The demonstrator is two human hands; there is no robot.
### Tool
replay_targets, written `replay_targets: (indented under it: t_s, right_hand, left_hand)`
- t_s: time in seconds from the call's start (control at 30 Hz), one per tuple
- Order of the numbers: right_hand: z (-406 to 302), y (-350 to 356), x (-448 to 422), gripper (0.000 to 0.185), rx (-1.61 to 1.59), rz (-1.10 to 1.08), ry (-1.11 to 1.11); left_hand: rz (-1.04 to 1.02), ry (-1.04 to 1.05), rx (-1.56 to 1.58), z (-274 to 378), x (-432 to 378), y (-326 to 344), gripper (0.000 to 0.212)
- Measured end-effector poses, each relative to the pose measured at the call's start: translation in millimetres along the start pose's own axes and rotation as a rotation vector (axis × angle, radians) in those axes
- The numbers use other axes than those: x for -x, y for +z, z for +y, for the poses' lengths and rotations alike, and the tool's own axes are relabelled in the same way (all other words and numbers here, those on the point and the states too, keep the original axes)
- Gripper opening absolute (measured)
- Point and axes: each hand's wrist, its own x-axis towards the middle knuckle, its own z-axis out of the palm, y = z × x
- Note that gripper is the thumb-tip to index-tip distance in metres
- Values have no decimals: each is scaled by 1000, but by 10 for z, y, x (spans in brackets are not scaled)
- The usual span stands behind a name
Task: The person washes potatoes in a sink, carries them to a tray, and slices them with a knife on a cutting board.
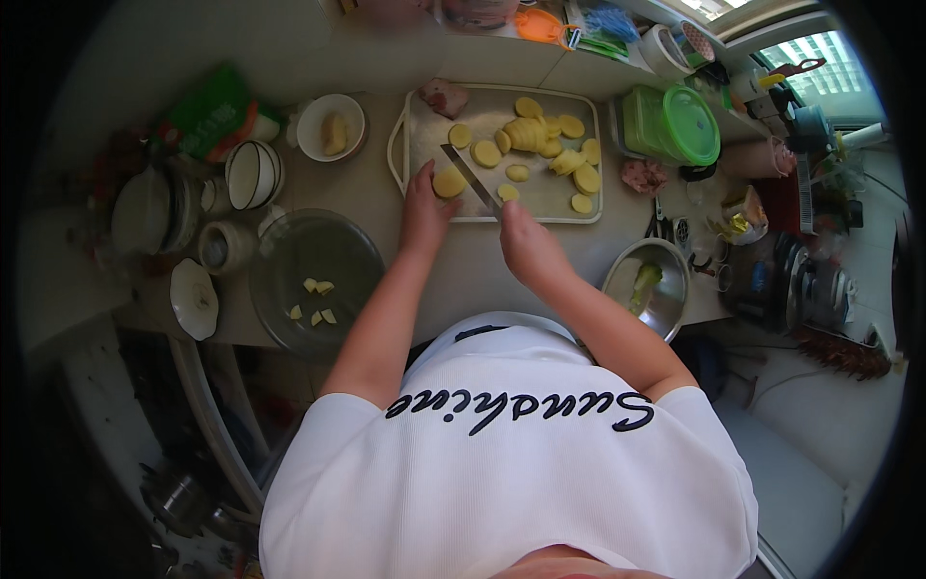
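Note:
My right hand point(526, 239) grips a kitchen knife point(472, 176), its blade slanting up and left over a metal cutting board point(434, 137) with a pale rim. At the board's lower left, my left hand point(428, 206) has its fingers around the sides of a thick piece of peeled potato point(449, 182). The blade lies just right of that piece; whether they touch I cannot tell. Several round potato slices point(485, 153) are scattered over the board. A partly fanned stack of slices point(526, 134) sits at its upper middle. A chunk of raw meat point(444, 98) lies at the upper left corner.
Left of the board are a white bowl point(351, 103) with a peeled potato and a large glass-like basin point(271, 289) with several pale pieces. On the right stand a steel bowl point(678, 264) holding something green, scissors point(658, 220), pink meat point(644, 176) and a green-lidded container point(691, 125).

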Motion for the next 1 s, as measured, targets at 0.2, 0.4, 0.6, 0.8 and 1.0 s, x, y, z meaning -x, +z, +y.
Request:
replay_targets:
  t_s: [0.2,0.4,0.6,0.8,1.0]
  right_hand:
    - [-101,45,-1,16,-75,-62,50]
    - [-29,183,-48,14,-38,-60,29]
    - [62,293,-119,10,32,-158,74]
    - [-44,-125,43,11,-105,-122,114]
    - [148,-138,250,17,-74,-245,315]
  left_hand:
    - [39,17,79,-88,93,-16,50]
    - [94,9,76,-83,91,-1,43]
    - [83,4,70,-91,71,10,45]
    - [-17,58,11,-77,-89,-105,58]
    - [-471,436,-219,-161,-554,-276,69]
